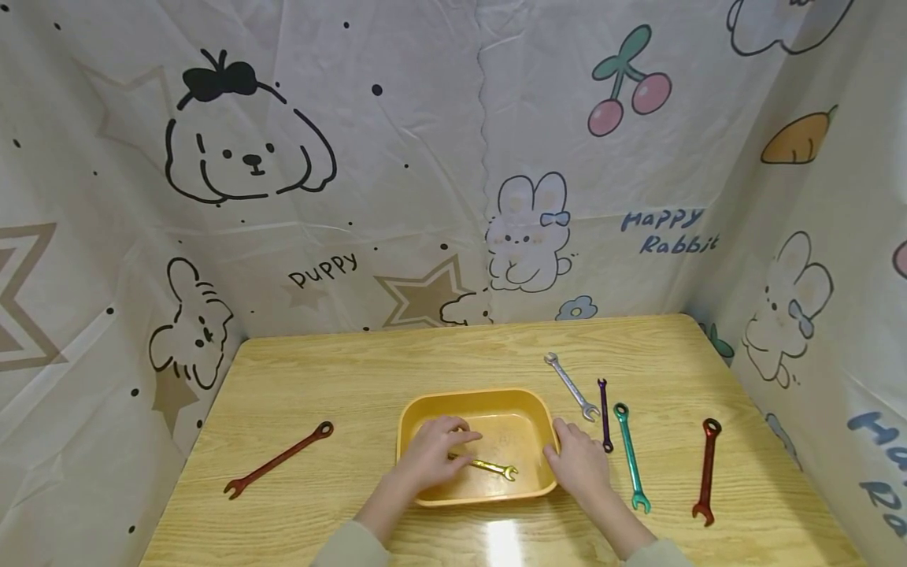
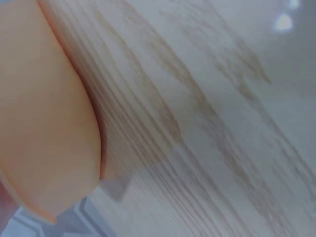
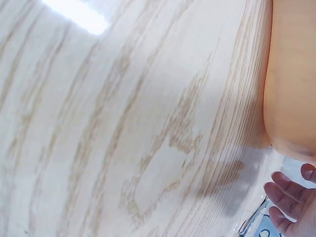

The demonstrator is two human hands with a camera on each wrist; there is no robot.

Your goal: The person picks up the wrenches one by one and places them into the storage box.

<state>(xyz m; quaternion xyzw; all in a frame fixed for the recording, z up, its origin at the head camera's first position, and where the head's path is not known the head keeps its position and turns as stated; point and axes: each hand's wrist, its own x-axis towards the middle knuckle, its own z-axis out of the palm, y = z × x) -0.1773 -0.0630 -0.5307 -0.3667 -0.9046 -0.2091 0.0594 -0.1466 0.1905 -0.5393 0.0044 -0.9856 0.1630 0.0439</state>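
A yellow plastic tray stands on the wooden table, with a small gold open-end wrench lying inside. My left hand reaches over the tray's left side, its thumb and forefinger spread apart above the wrench's left end, which they partly hide. At the right rim, my right hand grips the tray wall, thumb over the inner side and fingers outside. The left wrist view shows the tray's outer wall. In the right wrist view, fingers of the right hand curve beside the tray's outer wall.
Right of the tray lie a silver wrench, a purple wrench, a green wrench and a red wrench. Another red wrench lies to the left. A printed cloth surrounds the table's back and sides.
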